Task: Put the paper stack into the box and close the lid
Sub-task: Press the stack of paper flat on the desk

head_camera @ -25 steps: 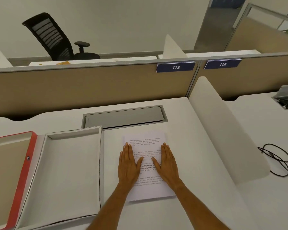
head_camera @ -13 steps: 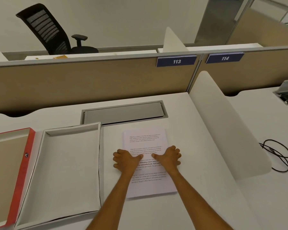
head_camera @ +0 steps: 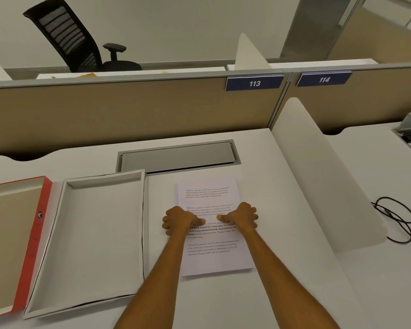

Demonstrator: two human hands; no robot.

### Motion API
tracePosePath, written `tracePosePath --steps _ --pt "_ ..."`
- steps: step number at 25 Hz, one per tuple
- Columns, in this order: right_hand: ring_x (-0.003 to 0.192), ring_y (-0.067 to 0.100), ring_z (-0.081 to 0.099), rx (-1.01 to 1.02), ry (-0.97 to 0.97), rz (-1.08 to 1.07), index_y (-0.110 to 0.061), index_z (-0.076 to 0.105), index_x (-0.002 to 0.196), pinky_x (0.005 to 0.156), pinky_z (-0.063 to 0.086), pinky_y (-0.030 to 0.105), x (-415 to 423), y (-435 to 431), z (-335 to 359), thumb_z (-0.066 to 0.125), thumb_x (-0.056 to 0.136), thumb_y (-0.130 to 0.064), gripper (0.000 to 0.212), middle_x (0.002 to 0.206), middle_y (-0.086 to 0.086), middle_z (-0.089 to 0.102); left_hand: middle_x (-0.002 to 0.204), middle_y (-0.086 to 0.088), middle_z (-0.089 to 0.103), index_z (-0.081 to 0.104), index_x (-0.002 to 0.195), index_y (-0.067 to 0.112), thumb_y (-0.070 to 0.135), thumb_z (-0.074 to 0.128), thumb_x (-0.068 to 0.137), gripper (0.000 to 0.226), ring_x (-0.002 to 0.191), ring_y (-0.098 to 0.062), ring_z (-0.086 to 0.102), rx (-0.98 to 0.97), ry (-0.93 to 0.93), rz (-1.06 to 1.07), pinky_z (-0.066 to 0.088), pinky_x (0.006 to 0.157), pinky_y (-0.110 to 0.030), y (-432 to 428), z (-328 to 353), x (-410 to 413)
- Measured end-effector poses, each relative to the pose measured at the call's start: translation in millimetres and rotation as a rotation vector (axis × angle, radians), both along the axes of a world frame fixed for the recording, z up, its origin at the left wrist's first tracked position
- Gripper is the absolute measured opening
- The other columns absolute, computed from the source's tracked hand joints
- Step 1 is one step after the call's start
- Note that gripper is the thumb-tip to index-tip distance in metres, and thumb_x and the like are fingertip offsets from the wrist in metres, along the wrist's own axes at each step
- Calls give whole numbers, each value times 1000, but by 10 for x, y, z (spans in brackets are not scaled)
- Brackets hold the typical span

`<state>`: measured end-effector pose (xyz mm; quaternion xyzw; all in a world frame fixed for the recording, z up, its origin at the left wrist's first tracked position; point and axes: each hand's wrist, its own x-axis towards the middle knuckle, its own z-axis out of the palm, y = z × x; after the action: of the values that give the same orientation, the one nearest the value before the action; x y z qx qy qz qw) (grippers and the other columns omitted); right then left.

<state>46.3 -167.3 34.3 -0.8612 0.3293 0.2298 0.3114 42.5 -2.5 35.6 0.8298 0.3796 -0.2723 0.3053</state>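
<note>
Two bare forearms reach up from six o'clock over the white bench [head_camera: 223,302]. The left hand [head_camera: 179,220] curls over the left edge of the paper stack [head_camera: 214,257], the right hand [head_camera: 243,217] over its right edge; each grip pinches the stack, thumb pressed on the printed top sheet and fingers curled down at the side. The stack lies flat on the bench, just right of the open white box [head_camera: 93,236]. At nine o'clock lies the red-edged lid [head_camera: 31,243], inside up. Farther off at twelve o'clock sits a grey cable hatch [head_camera: 178,156], then the beige partition [head_camera: 128,115].
</note>
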Motion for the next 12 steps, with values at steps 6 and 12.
tracePosePath --steps 6,12 --pt "122 35 52 23 -67 -7 -4 36 127 99 46 46 -23 52 12 91 60 -37 93 132 18 50 134 -16 43 45 125 9 41 90 57 88 124 -31 44 40 -24 35 42 101 -43 -82 9 -40" --pt "117 34 57 53 -111 12 -4 33 124 97 45 43 -37 28 14 91 60 -34 91 127 16 57 125 -18 55 34 123 5 27 91 58 90 112 -33 59 -87 -189 95 52 97 -45 -110 -28 -96"
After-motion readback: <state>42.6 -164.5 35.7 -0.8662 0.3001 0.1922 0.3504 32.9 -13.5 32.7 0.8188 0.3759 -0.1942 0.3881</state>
